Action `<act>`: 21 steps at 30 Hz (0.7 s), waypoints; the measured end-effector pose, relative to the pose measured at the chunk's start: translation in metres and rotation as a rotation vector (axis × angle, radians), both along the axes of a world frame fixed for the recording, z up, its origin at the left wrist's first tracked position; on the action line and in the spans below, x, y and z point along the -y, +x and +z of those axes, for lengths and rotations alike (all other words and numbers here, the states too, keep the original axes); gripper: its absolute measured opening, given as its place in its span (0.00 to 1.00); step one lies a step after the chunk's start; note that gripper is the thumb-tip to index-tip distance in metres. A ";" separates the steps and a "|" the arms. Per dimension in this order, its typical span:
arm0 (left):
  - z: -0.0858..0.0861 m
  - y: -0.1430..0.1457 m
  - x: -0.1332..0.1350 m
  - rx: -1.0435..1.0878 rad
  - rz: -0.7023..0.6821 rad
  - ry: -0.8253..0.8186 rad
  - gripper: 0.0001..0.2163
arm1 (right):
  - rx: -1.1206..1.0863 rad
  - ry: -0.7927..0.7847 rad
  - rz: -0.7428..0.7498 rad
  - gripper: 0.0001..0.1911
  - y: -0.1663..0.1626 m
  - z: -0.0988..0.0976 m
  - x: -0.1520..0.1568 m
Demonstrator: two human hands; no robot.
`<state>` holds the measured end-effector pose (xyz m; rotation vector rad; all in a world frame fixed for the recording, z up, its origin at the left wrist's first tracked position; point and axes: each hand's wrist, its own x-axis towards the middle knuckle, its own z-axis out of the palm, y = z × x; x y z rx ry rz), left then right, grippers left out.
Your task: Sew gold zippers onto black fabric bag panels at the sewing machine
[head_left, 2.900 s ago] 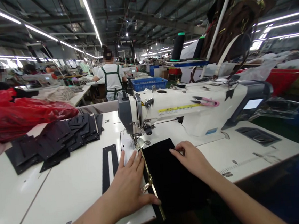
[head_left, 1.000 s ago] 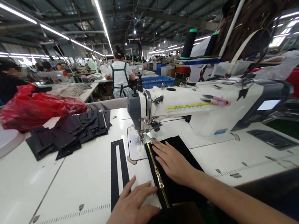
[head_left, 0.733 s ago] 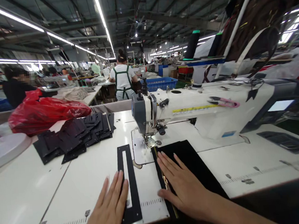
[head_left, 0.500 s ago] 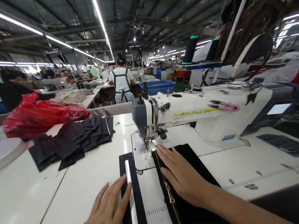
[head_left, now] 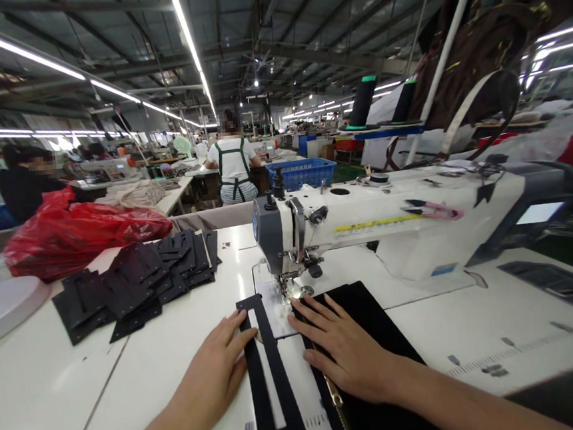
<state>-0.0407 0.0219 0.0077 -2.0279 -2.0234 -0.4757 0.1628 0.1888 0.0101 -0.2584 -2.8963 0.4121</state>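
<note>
Over our heads, long white tubes (head_left: 188, 43) burn in bright lines, yet the roof (head_left: 120, 30) around them stays dim and grey. Their light lands fairly evenly on the white tabletop (head_left: 145, 381), leaving pale streaks of glare toward the left. A small bright glow sits by the needle of the sewing machine (head_left: 395, 255), while its screen (head_left: 540, 213) is washed out to plain white. The black fabric (head_left: 375, 307) swallows the light (I can hardly make out any texture). Everything stretches toward the edges, the far hall goes soft, and blocky pixels mask a co-worker (head_left: 235, 166) at the head.
</note>
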 end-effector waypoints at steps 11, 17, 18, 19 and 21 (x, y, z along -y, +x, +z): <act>0.012 0.034 -0.031 -0.046 -0.115 0.370 0.12 | -0.020 0.142 -0.058 0.25 0.010 -0.005 0.014; -0.003 0.053 -0.052 -0.149 -0.163 0.158 0.14 | -0.121 0.131 -0.076 0.27 0.006 -0.009 0.014; -0.005 0.053 -0.052 -0.144 -0.160 0.144 0.14 | -0.140 0.138 -0.076 0.27 0.006 -0.011 0.013; -0.006 0.051 -0.053 -0.140 -0.156 0.136 0.14 | -0.158 0.143 -0.077 0.27 0.006 -0.012 0.012; -0.006 0.049 -0.052 -0.137 -0.150 0.129 0.14 | -0.172 0.142 -0.086 0.27 0.006 -0.014 0.012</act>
